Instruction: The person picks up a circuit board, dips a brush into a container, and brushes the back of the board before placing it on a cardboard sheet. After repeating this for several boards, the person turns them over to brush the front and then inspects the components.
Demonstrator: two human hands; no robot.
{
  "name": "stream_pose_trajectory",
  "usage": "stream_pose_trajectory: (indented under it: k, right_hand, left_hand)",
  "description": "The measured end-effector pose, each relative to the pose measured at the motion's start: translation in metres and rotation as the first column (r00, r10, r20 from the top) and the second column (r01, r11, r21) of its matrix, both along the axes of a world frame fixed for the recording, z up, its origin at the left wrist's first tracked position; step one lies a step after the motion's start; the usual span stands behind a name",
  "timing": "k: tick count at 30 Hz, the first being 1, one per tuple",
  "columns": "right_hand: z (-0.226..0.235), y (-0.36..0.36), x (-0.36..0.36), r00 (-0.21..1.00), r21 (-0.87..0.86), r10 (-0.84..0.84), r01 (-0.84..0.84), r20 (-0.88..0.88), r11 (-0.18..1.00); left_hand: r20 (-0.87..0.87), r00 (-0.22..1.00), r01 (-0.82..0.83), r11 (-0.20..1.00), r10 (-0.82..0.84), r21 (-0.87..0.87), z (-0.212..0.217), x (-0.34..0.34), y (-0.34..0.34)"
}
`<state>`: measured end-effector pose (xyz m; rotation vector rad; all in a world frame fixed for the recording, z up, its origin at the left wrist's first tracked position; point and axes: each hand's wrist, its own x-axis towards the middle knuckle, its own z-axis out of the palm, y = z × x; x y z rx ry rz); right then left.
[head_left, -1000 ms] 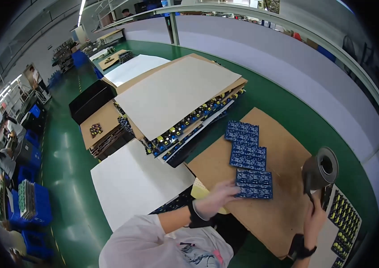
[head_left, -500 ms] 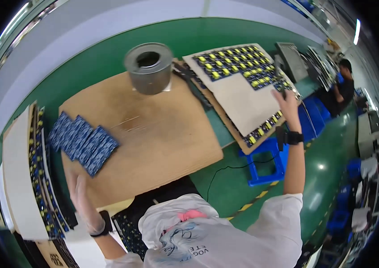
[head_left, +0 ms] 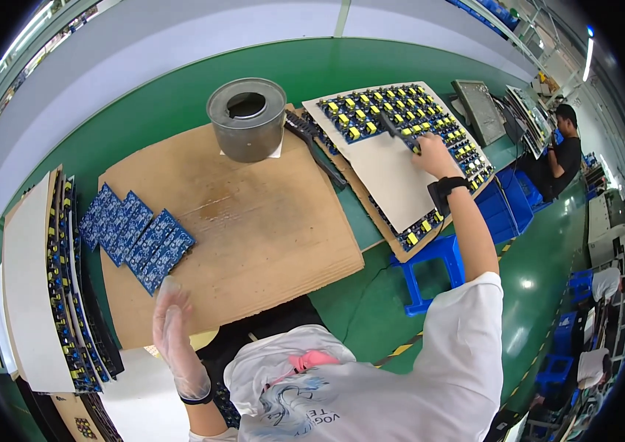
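Observation:
My right hand [head_left: 434, 156] is closed around a dark, long, narrow tool [head_left: 399, 132], whose exact kind I cannot make out. It is over a cardboard-backed sheet carrying rows of circuit boards with yellow parts [head_left: 393, 103]; whether the tool touches them is unclear. My left hand [head_left: 172, 324], in a clear plastic glove, holds nothing, its fingers stretched out at the near edge of the brown cardboard [head_left: 268, 236]. Just beyond its fingertips lie several flat blue circuit boards [head_left: 156, 250], overlapping in a slanted row.
A round metal pot [head_left: 250, 132] with an opening on top stands at the cardboard's far edge. Beside it rests a black long tool [head_left: 318, 151]. Stacked board sheets [head_left: 40, 295] stand at left. A blue stool [head_left: 430, 272] is below the right side; a co-worker [head_left: 567, 151] sits farther right.
My right hand has moved left over the boards with the dark tool, which now tilts leftward. My left hand has shifted right, closer to the lowest blue boards.

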<state>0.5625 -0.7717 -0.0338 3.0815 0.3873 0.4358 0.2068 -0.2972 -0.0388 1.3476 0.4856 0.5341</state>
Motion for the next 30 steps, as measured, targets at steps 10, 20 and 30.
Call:
stream_pose_trajectory:
  k: [10, 20, 30]
  right_hand:
    - [0.077, 0.077, -0.119, 0.985, 0.471, 0.071, 0.012, -0.157, 0.882]
    - [0.081, 0.216, -0.188, 0.45, 0.821, 0.82, 0.569, -0.353, 0.041]
    - [0.143, 0.278, -0.055, 0.868, 0.38, 0.49, -0.481, 0.081, 0.79]
  left_hand:
    - [-0.05, 0.984, 0.168, 0.985, -0.17, -0.044, -0.003, -0.006, -0.007]
    - [0.331, 0.892, 0.45, 0.549, -0.307, -0.704, -0.014, 0.032, -0.048]
    - [0.366, 0.914, 0.399, 0.54, -0.173, -0.741, -0.009, 0.015, -0.007]
